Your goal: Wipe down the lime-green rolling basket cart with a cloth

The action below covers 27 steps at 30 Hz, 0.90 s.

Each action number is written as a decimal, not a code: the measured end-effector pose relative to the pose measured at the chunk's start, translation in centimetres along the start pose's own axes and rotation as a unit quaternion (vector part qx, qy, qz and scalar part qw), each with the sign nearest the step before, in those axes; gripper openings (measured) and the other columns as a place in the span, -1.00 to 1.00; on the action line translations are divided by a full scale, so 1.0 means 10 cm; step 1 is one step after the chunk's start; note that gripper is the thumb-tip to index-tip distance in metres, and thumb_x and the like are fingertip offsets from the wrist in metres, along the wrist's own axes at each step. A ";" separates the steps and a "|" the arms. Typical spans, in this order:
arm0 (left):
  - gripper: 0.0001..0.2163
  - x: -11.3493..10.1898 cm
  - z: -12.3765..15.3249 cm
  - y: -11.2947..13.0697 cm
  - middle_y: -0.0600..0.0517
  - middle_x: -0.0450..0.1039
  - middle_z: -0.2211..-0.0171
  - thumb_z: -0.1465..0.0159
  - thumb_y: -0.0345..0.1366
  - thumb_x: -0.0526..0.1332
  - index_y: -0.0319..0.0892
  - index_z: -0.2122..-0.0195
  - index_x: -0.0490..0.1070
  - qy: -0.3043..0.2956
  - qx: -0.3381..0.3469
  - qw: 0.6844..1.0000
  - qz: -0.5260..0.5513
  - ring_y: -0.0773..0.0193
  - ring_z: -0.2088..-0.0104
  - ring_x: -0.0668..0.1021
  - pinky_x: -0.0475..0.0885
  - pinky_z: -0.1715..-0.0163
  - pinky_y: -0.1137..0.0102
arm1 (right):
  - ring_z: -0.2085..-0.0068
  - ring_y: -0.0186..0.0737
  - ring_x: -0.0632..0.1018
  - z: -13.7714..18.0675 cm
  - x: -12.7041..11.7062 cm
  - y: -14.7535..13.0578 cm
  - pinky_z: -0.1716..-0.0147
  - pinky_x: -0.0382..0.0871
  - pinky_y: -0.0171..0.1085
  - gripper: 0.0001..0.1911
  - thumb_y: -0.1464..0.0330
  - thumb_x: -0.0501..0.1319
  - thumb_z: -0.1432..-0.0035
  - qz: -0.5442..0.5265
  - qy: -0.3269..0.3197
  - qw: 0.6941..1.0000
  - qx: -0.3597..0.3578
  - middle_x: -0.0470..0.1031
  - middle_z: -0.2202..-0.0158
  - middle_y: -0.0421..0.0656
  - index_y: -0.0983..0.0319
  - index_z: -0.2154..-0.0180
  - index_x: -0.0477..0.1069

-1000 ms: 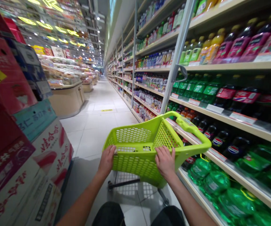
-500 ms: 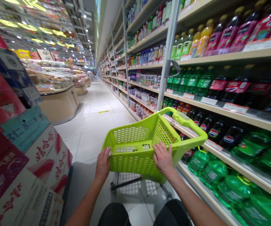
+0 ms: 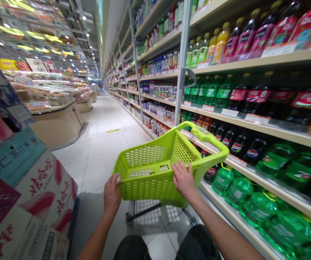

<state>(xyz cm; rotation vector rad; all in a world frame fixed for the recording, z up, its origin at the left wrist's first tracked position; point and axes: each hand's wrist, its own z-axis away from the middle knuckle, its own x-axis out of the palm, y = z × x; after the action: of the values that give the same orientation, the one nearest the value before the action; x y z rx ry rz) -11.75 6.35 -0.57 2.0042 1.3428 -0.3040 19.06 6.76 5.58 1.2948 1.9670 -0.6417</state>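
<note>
A lime-green plastic shopping cart (image 3: 147, 186) stands side-on in front of my knees, on a dark wheeled frame. In its basket I see no goods. My right hand (image 3: 183, 180) rests over the near rim by the handle end, its fingers curled across the edge. At the front near corner my left hand (image 3: 112, 193) is closed, with a small whitish wad (image 3: 118, 178), like tissue or cloth, showing at its fingertips against the cart. Part of the wad is hidden by the fingers.
Drink shelves (image 3: 269, 126) line the right side, with large green bottles (image 3: 261, 206) low down. Stacked cartons (image 3: 44, 187) stand close on my left. Beyond them is a rounded display counter (image 3: 55, 124). A tiled aisle (image 3: 101, 141) runs ahead.
The view has turned slightly right, so the cart and shelves sit further left in it. My left hand has slipped slightly down at the cart's corner; my right hand keeps its place on the rim.
</note>
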 end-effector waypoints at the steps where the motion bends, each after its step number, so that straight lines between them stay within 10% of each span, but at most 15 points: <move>1: -0.61 0.00 0.00 -0.02 -0.05 0.30 0.04 -0.15 -0.47 -0.09 -0.12 0.00 0.23 0.013 -0.013 1.000 -0.003 0.15 -0.01 0.32 0.27 -0.02 0.13 | -0.11 -0.09 0.21 0.00 0.01 -0.02 -0.14 -0.37 0.04 -0.59 0.39 0.04 -0.07 0.004 0.003 1.000 0.005 0.36 -0.01 -0.08 0.23 0.00 0.29; 8: -0.60 0.50 -0.04 0.94 -0.08 0.31 0.03 -0.14 -0.54 -0.10 -0.14 0.04 0.28 -0.084 0.113 0.988 0.066 0.17 -0.03 0.31 0.25 -0.03 0.11 | -0.12 -0.10 0.19 0.00 -0.02 -0.04 -0.15 -0.34 0.02 -0.55 0.41 0.05 -0.05 0.013 -0.012 1.000 0.000 0.33 -0.04 -0.09 0.25 -0.03 0.25; 16: -0.64 0.12 -0.05 0.23 -0.09 0.29 0.05 -0.17 -0.47 -0.09 -0.14 0.02 0.24 0.017 0.012 1.000 0.000 0.14 -0.01 0.31 0.26 -0.01 0.10 | -0.13 -0.09 0.18 0.01 -0.03 -0.04 -0.15 -0.37 0.02 -0.55 0.42 0.04 -0.04 0.002 -0.011 1.000 0.004 0.33 -0.04 -0.07 0.27 -0.03 0.26; 24: -0.62 0.60 -0.04 1.13 -0.10 0.33 0.04 -0.15 -0.54 -0.09 -0.18 0.05 0.29 -0.083 0.125 0.986 0.075 0.18 -0.02 0.32 0.26 -0.02 0.13 | -0.12 -0.10 0.19 0.00 -0.02 -0.08 -0.15 -0.38 0.02 -0.53 0.43 0.04 -0.04 0.003 -0.015 1.000 -0.004 0.32 -0.04 -0.07 0.28 -0.05 0.23; 27: -0.63 0.49 -0.05 0.95 -0.10 0.34 0.04 -0.16 -0.53 -0.10 -0.18 0.07 0.31 -0.085 0.125 0.986 0.067 0.18 -0.02 0.33 0.24 -0.03 0.13 | -0.13 -0.10 0.18 0.01 -0.02 -0.03 -0.15 -0.38 0.01 -0.51 0.43 0.05 -0.03 0.002 -0.018 1.000 -0.011 0.31 -0.05 -0.07 0.27 -0.06 0.22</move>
<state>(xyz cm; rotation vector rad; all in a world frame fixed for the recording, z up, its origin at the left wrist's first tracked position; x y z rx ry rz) -1.35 8.10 1.13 2.2063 1.1027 -0.5920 18.88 6.44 5.69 1.2647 1.9371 -0.6359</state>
